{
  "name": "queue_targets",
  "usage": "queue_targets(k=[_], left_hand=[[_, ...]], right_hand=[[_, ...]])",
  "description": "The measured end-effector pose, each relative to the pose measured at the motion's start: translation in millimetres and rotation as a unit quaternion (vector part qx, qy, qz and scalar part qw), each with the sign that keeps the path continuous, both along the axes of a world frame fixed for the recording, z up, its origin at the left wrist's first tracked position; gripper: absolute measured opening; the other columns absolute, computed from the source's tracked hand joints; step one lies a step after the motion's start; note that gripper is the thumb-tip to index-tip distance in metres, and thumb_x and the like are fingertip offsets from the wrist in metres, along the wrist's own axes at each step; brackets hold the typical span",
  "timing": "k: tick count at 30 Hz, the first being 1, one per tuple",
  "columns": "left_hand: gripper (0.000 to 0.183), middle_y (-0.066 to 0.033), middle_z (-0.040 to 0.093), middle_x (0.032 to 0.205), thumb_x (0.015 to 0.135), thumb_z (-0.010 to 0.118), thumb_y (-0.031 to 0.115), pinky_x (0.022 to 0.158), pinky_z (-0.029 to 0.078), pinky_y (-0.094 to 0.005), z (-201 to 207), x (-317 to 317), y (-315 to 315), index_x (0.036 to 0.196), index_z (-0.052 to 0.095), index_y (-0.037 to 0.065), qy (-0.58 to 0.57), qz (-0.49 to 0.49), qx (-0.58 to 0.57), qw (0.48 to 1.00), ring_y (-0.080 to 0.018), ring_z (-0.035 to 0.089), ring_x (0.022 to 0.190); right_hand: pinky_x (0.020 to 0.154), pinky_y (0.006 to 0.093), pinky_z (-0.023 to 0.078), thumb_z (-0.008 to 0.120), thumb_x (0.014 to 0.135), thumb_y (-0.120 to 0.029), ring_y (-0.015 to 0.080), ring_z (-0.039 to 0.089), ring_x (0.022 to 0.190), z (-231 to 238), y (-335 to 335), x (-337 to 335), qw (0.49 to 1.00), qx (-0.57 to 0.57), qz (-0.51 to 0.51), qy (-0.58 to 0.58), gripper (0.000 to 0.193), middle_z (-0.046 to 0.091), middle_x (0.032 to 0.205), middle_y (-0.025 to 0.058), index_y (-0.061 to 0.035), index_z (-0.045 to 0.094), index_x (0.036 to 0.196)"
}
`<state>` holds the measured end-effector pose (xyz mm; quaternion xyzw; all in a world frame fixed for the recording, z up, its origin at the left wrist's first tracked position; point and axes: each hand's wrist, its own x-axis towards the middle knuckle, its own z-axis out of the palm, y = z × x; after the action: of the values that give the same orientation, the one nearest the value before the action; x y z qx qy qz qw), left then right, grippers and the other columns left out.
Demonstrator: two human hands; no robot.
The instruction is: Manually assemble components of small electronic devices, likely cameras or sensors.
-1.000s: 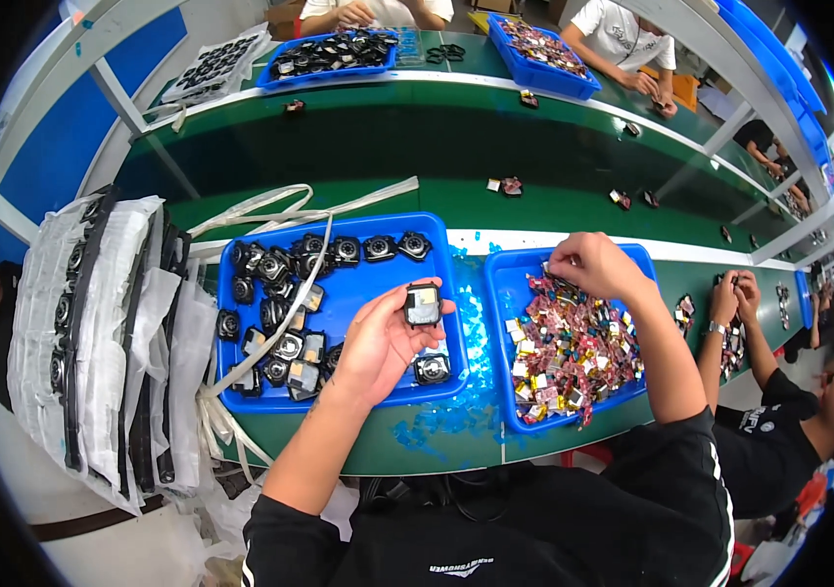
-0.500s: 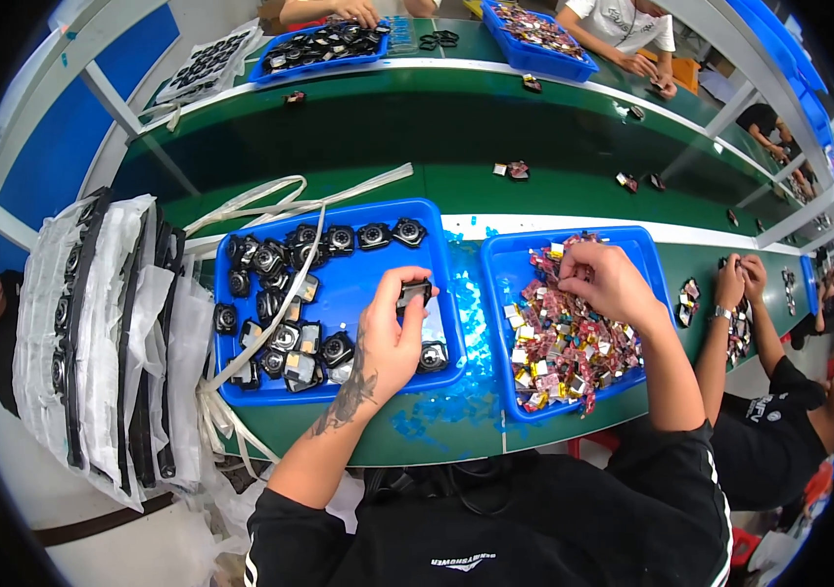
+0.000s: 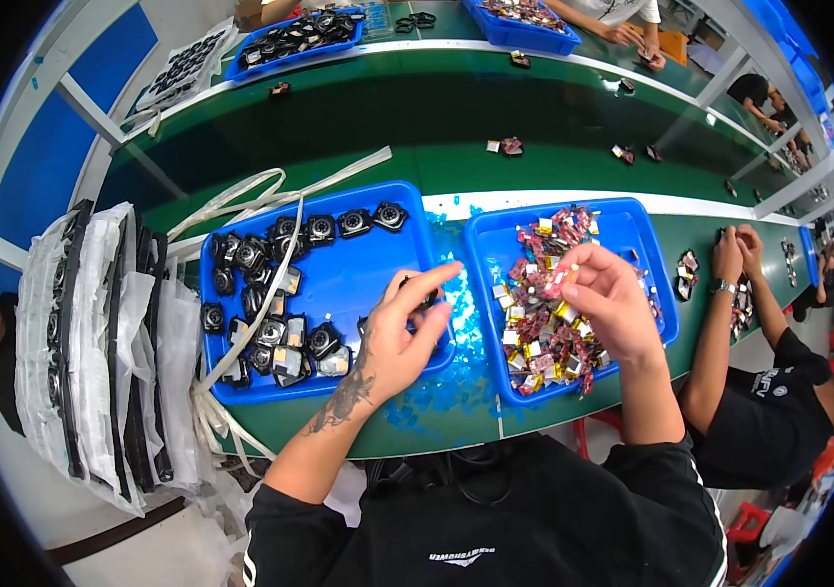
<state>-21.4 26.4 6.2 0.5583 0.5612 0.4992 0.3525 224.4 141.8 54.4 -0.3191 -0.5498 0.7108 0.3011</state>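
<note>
My left hand point(image 3: 405, 328) is over the right edge of a blue tray point(image 3: 368, 269) of black watch cases point(image 3: 321, 229). Its thumb and fingers are curled round a small dark watch case point(image 3: 429, 296), mostly hidden by the fingers. Over a second blue tray point(image 3: 644, 227), my right hand point(image 3: 615, 301) pinches a small pinkish-red circuit board point(image 3: 558, 282) between thumb and fingertips. Beneath it lies a heap of similar boards point(image 3: 544, 342) with silver and yellow parts attached.
Blue film scraps point(image 3: 456, 391) litter the green table between the trays. White straps point(image 3: 270, 293) cross the left tray. Wrapped trays point(image 3: 84, 342) stand stacked at the left. At the right a co-worker's hands point(image 3: 738, 249) work close by; loose parts point(image 3: 505, 147) lie on the far green surface.
My right hand has risen off the heap and come nearer, with a circuit board in its fingertips. My left hand has shifted slightly right, still round the watch case. The view has shifted a little.
</note>
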Motion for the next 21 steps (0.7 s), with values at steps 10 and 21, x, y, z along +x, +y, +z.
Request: queue_targets(k=[10,21], left_hand=[[0.035,-0.0057,0.057,0.093,0.072,0.079,0.001,0.073,0.050,-0.0302,-7.4,12.8,-4.5,0.104,0.077,0.014,0.041,-0.003,0.184,0.982,-0.0191,0.059,0.085],[0.020,-0.0078,0.058,0.099,0.075,0.078,0.004,0.076,0.049,-0.0287,-1.3,9.6,-7.0,0.095,0.076,0.008,-0.025,-0.059,0.186,0.980,-0.0171,0.059,0.087]], right_hand=[[0.078,0.0231,0.051,0.062,0.091,-0.001,0.0115,0.065,0.092,-24.5,-46.3,-41.4,0.944,-0.280,0.067,0.161,0.027,0.068,0.100,0.0070,-0.0034,0.055,0.117],[0.077,0.0246,0.052,0.060,0.094,-0.005,0.0107,0.062,0.094,-33.6,-58.0,-47.0,0.916,-0.349,0.135,0.147,0.021,0.064,0.104,0.0046,-0.0055,0.057,0.115]])
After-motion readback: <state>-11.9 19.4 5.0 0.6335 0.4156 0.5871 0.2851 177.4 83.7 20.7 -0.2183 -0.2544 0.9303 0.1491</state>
